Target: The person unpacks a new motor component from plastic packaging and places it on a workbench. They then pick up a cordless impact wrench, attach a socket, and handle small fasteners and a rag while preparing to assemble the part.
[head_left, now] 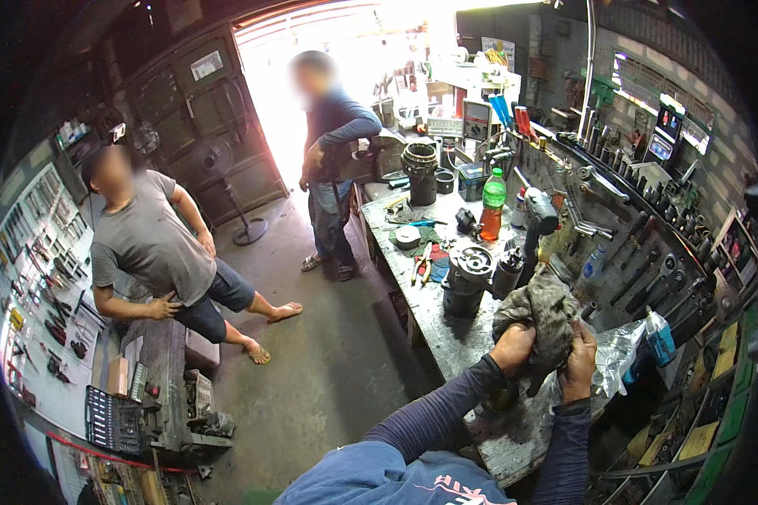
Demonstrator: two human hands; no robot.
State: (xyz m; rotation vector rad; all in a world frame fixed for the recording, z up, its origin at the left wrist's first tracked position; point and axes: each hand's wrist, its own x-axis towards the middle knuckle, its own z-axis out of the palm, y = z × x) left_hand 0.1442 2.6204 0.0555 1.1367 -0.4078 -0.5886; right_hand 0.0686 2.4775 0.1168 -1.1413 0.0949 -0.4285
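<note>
A crumpled grey patterned rag [537,313] is gripped in both my hands over the near end of the workbench. My left hand [512,348] is closed on its left edge. On the other side my right hand [578,360] is wrapped round it, thumb upward. Whether the cloth covers anything inside I cannot tell. Just left of the rag stands a dark starter motor [467,278] with a smaller cylinder [507,271] on its side. Behind the rag a dark tool with a rounded head [541,214] rises. A transparent plastic bag [612,360] lies right of my right hand.
A bottle of orange-red liquid [492,204], pliers [422,263] and a black ribbed housing [420,172] stand or lie farther along the workbench [446,341]. A blue bottle [659,337] is at the right. Tools hang behind. Two people [147,231] stand at the left and beyond.
</note>
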